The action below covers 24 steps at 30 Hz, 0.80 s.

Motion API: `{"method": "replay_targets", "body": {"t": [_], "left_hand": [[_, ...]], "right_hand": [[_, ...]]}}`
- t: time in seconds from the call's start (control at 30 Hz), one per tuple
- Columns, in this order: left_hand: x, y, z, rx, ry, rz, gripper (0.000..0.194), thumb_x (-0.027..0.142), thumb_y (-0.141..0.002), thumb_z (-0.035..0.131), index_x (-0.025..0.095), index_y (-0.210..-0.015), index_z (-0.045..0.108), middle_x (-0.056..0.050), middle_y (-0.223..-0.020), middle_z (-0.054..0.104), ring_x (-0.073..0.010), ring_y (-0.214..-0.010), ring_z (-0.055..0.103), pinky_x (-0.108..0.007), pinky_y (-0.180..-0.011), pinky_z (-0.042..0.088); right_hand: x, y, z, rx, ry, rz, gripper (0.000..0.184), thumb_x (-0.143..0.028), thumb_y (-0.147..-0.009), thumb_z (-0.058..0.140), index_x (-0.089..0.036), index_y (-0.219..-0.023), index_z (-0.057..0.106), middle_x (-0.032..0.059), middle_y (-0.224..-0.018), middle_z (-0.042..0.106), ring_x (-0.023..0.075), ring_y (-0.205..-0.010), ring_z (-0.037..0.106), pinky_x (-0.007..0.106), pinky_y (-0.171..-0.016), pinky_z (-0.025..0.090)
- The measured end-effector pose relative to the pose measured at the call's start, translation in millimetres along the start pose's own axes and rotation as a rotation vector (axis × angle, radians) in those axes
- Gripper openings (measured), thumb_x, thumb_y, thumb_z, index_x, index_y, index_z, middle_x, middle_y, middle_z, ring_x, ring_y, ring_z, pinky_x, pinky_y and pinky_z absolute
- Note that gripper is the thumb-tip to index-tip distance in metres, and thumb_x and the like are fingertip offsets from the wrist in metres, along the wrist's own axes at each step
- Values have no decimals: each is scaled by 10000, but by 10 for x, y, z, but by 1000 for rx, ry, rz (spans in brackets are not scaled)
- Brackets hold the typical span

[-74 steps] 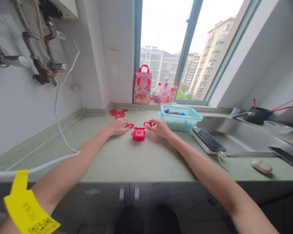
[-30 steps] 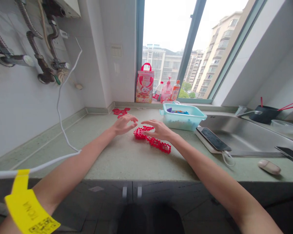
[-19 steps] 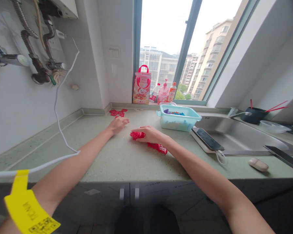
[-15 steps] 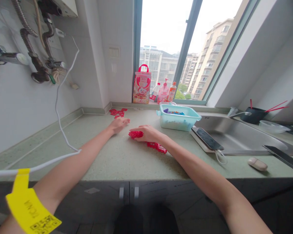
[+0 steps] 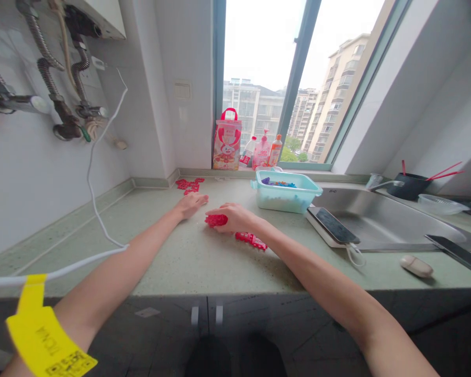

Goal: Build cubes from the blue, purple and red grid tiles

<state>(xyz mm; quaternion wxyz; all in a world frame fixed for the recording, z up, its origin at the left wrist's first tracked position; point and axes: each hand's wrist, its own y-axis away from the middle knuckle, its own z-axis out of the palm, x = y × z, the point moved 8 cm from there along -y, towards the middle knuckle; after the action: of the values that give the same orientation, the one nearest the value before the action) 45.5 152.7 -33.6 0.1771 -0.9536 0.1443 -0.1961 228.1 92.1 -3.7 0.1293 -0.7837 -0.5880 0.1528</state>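
My right hand (image 5: 237, 217) is closed around a cluster of red plastic building pieces (image 5: 216, 220), just above or on the counter; I cannot tell whether it touches. Beneath my right wrist, another red assembly of openwork pieces (image 5: 251, 241) lies on the counter, partly covered by the forearm. My left hand (image 5: 191, 205) is low over the counter with its fingers stretched toward the right, and nothing shows in it. Just behind that hand, several loose flat red pieces (image 5: 187, 185) lie near the wall corner.
A light-blue basket (image 5: 286, 200) holds blue, purple and orange pieces. Right of it are a phone (image 5: 333, 224) on a white box, a steel sink (image 5: 371, 222) and a pale earbud-like case (image 5: 416, 266). A white cable (image 5: 94, 196) with a yellow tag (image 5: 49, 335) crosses my left arm.
The red cluster in my right hand has shifted slightly left, and the right fingers now reach further over it. My left hand stays nearly in place. The view has tilted a little.
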Motion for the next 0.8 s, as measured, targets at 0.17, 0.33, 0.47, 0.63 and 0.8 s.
{"method": "replay_targets", "body": {"t": [0.17, 0.33, 0.47, 0.63, 0.8], "left_hand": [[-47, -2, 20, -6, -4, -14, 664, 629, -1049, 240, 226, -1032, 767, -120, -1087, 737, -292, -1073, 650, -447, -1018, 476], [-77, 13, -14, 55, -18, -35, 615, 636, -1039, 290, 235, -1164, 740, -109, -1205, 722, -298, -1171, 623, -445, -1073, 455], [-94, 10, -1, 55, -33, -60, 627, 659, -1033, 292, 242, -1197, 730, -107, -1236, 719, -307, -1197, 617, -437, -1062, 461], [-128, 30, 22, 2, -129, -155, 654, 680, -1027, 269, 246, -1263, 697, -120, -1321, 677, -327, -1259, 577, -471, -1074, 435], [-228, 127, -143, 120, -326, -294, 593, 597, -917, 587, 205, -1361, 615, -175, -1359, 626, -377, -1264, 556, -504, -1054, 438]], "right_hand": [[294, 25, -542, 239, 35, 38, 535, -308, -878, 744, -306, -1408, 676, 53, -1132, 770, 237, -1016, 696, 339, -957, 515], [1121, 635, -1473, 597, 247, 365, 535, -346, -912, 674, -261, -1439, 647, 91, -1257, 738, 299, -1151, 665, 414, -1069, 483], [1777, 1424, -1833, 695, 437, 830, 568, -401, -889, 664, -191, -1418, 662, 155, -1196, 754, 347, -1108, 680, 465, -1003, 513], [2125, 1812, -1803, 601, 373, 1073, 587, -458, -852, 695, -176, -1367, 703, 162, -1136, 774, 352, -1079, 706, 482, -990, 526], [2270, 1820, -1727, 452, 297, 1137, 599, -513, -798, 750, -248, -1335, 737, 155, -1163, 766, 358, -1080, 707, 488, -961, 540]]}}
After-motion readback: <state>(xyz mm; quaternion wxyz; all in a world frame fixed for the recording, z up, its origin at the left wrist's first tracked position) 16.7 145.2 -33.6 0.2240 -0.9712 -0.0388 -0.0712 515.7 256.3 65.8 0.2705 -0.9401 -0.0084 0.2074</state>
